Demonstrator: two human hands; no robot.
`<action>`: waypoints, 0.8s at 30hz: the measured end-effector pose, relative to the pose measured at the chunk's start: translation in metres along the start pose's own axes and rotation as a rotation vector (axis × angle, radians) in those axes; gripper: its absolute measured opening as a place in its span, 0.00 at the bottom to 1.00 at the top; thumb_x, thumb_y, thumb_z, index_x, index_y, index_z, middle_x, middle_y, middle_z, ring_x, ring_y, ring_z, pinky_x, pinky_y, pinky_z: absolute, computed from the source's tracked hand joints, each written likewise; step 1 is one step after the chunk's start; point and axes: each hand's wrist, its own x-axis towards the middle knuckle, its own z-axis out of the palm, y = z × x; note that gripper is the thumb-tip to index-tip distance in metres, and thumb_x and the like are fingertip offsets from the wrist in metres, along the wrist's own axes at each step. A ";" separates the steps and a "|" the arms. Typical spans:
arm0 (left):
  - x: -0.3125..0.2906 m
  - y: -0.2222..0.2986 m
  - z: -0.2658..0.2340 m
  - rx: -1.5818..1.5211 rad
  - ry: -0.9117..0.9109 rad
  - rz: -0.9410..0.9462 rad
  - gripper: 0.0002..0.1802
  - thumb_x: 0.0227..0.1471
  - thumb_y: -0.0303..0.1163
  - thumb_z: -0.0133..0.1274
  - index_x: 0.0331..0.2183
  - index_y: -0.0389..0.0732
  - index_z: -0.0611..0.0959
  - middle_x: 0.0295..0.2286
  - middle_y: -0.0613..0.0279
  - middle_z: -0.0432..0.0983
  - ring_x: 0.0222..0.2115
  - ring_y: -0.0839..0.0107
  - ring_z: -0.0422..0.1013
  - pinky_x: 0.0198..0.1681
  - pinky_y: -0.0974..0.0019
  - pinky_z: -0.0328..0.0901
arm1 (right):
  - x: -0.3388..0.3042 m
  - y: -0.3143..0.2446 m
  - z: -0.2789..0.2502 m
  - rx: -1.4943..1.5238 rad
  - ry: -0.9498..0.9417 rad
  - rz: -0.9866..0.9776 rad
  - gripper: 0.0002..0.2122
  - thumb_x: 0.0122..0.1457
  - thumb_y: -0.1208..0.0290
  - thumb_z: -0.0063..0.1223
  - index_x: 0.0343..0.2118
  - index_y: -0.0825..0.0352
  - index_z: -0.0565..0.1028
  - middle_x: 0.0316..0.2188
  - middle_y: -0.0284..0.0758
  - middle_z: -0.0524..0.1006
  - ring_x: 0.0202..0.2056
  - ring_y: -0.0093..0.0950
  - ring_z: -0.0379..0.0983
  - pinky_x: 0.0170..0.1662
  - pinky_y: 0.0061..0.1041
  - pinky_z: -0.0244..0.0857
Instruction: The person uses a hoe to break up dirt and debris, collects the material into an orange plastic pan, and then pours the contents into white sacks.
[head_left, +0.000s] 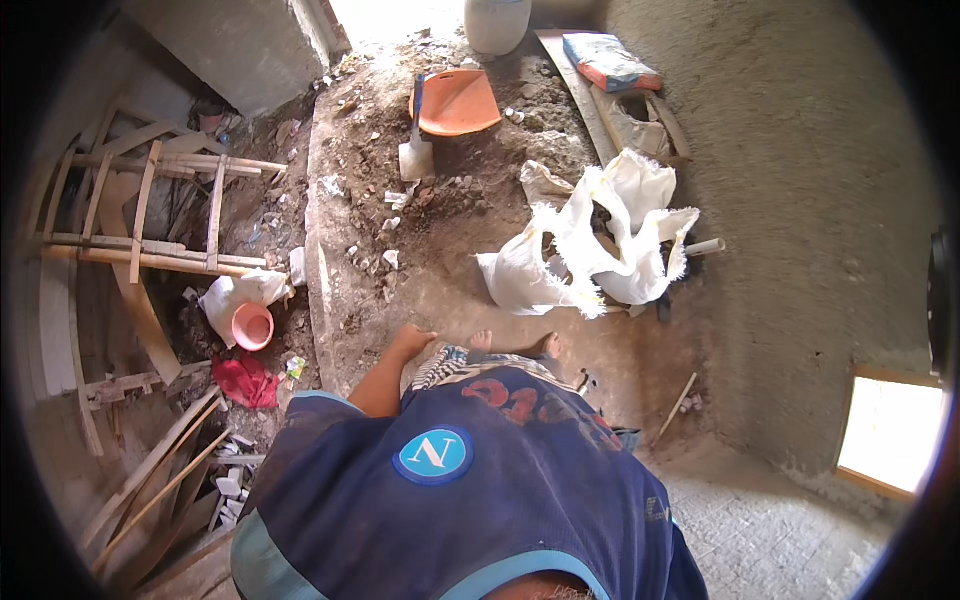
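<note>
My left hand hangs in front of me beside my striped shorts. One or two of its fingers stretch to the right, and nothing shows in them; its underside is hidden. My right hand is out of sight, behind my dark blue shirt or outside the picture. My bare feet stand on the dirt floor. Ahead and to the right lie torn white woven sacks, frayed at their edges. Farther off, a shovel rests with its handle against an orange curved plastic sheet.
Wooden frames lean at the left, near a pink bucket and a red cloth. A pale barrel stands at the far end. A printed bag lies on boards by the right wall. Rubble covers the floor ahead.
</note>
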 end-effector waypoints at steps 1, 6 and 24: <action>-0.002 -0.001 -0.001 0.016 0.037 -0.011 0.28 0.43 0.51 0.60 0.26 0.30 0.83 0.28 0.39 0.78 0.31 0.48 0.76 0.35 0.54 0.68 | 0.004 -0.001 -0.001 -0.003 0.000 -0.010 0.13 0.60 0.65 0.49 0.42 0.69 0.73 0.32 0.41 0.77 0.28 0.36 0.77 0.26 0.32 0.66; -0.027 0.037 -0.008 0.028 0.181 -0.059 0.25 0.42 0.50 0.62 0.26 0.32 0.84 0.27 0.43 0.80 0.31 0.51 0.77 0.36 0.55 0.68 | 0.012 0.001 -0.021 0.001 0.013 -0.036 0.13 0.60 0.65 0.49 0.41 0.69 0.73 0.32 0.42 0.77 0.28 0.36 0.77 0.24 0.31 0.66; -0.029 0.003 0.152 -0.054 0.177 -0.245 0.31 0.41 0.39 0.57 0.49 0.38 0.77 0.51 0.42 0.69 0.53 0.51 0.67 0.56 0.57 0.61 | 0.051 0.051 -0.133 -0.082 -0.143 -0.131 0.16 0.58 0.61 0.53 0.43 0.69 0.73 0.33 0.41 0.77 0.26 0.33 0.76 0.24 0.30 0.66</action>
